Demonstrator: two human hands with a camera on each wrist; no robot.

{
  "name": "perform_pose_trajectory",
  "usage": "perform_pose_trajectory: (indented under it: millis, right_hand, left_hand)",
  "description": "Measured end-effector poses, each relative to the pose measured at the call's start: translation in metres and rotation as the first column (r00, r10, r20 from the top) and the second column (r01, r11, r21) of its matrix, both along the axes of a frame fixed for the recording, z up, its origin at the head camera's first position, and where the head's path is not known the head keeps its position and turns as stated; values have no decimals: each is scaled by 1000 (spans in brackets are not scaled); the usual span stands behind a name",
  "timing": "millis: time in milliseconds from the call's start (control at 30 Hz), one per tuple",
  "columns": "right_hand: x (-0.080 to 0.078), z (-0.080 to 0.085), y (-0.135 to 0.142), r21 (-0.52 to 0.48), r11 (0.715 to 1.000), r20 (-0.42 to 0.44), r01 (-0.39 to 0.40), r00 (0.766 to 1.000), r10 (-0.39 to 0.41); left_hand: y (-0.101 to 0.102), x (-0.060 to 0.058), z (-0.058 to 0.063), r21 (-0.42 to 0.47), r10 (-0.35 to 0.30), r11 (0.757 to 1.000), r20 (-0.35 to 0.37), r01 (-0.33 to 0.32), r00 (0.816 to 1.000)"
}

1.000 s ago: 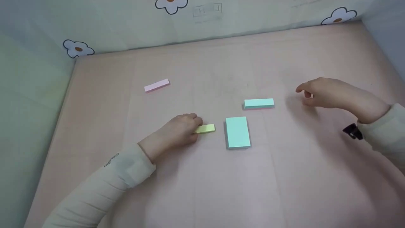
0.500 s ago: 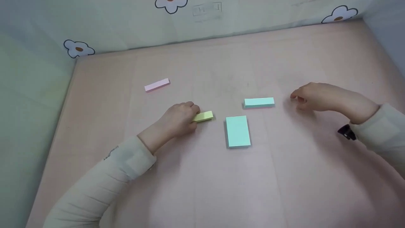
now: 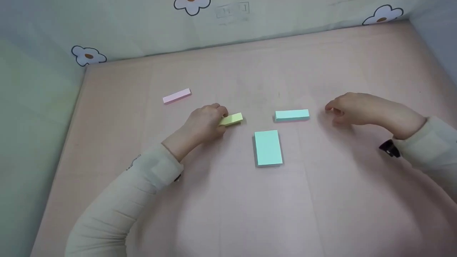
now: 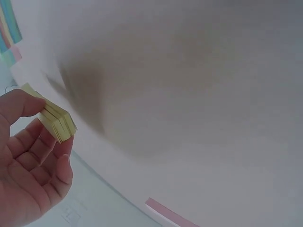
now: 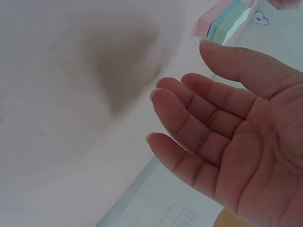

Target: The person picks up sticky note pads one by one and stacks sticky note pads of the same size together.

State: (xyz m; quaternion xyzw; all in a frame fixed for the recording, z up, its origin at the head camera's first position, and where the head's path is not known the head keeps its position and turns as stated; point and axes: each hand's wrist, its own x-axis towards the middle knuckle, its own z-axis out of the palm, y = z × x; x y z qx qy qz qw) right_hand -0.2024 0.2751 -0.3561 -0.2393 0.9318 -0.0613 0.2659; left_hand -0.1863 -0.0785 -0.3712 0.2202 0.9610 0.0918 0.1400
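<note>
My left hand [image 3: 206,123] pinches a yellow sticky note pad [image 3: 232,119] between thumb and fingers; its layered sheets show at the end in the left wrist view. To its right lies a narrow stack of sticky note pads [image 3: 292,115], mint on top and pink at the bottom. My right hand [image 3: 353,110] hovers to the right of that stack, fingers loosely bent and holding nothing. In the right wrist view the narrow stack [image 5: 222,21] shows pink, blue and green layers beyond the thumb. A larger mint sticky note block [image 3: 268,148] lies nearer me.
A narrow pink sticky note pad [image 3: 177,96] lies by itself at the back left. Pale fabric walls [image 3: 142,28] with flower prints rise behind and beside the pinkish table surface [image 3: 250,214].
My left hand has carried the yellow pad away from me, up level with the narrow stack. My right hand has shifted slightly left, closer to that stack.
</note>
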Motion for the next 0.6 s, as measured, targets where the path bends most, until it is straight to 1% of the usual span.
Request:
perform_pose_trajectory:
  millis: [167, 300, 467, 600]
  right_hand:
    - [1, -3, -3, -4, 1000, -4, -2, 1000, 2]
    - [1, -3, -4, -11, 1000, -18, -6, 1000, 6]
    - [1, -1, -5, -14, 1000, -25, -7, 1000, 6]
    - [1, 0, -4, -29, 999, -32, -14, 999, 13]
  left_hand:
    - [19, -7, 5, 61, 45, 997, 39, -47, 998]
    - [37, -13, 11, 107, 44, 993, 29, -47, 999]
    - [59, -15, 18, 137, 7, 991, 6, -7, 1000]
    - [73, -16, 20, 171, -58, 983, -29, 62, 998]
